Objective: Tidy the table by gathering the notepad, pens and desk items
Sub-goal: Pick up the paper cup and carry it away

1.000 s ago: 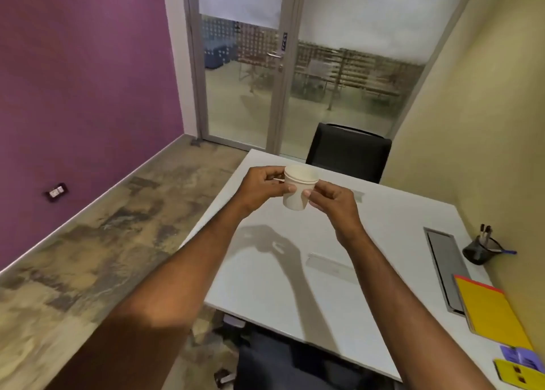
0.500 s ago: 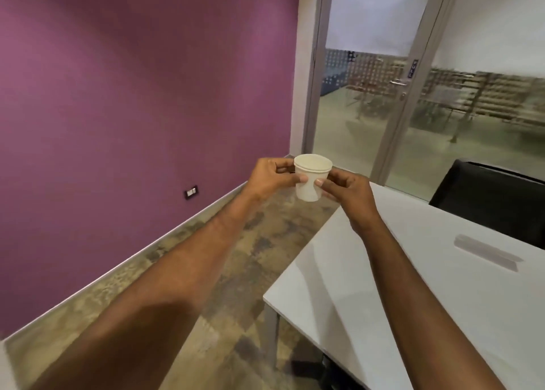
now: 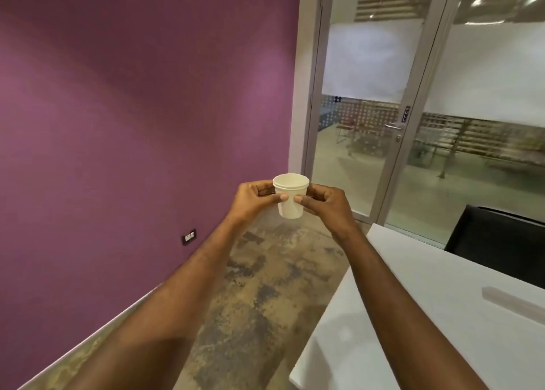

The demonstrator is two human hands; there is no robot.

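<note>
A small white paper cup (image 3: 291, 195) is held upright in the air between both hands, out over the floor to the left of the table. My left hand (image 3: 253, 199) grips its left side with thumb and fingertips. My right hand (image 3: 324, 204) pinches its right side the same way. The cup's inside is not visible from here. The white table (image 3: 442, 316) lies at the lower right. The notepad, pens and other desk items are out of view.
A purple wall (image 3: 132, 124) with a socket (image 3: 188, 236) fills the left. Glass doors (image 3: 368, 124) stand ahead. A black chair (image 3: 501, 242) sits behind the table's far edge. A grey cable-slot cover (image 3: 513, 301) lies in the table top. Mottled brown floor (image 3: 265, 286) lies below my hands.
My view has swung left, away from the table toward the purple wall and the doors. Both hands keep hold of the cup, which has moved off the table top to above the floor.
</note>
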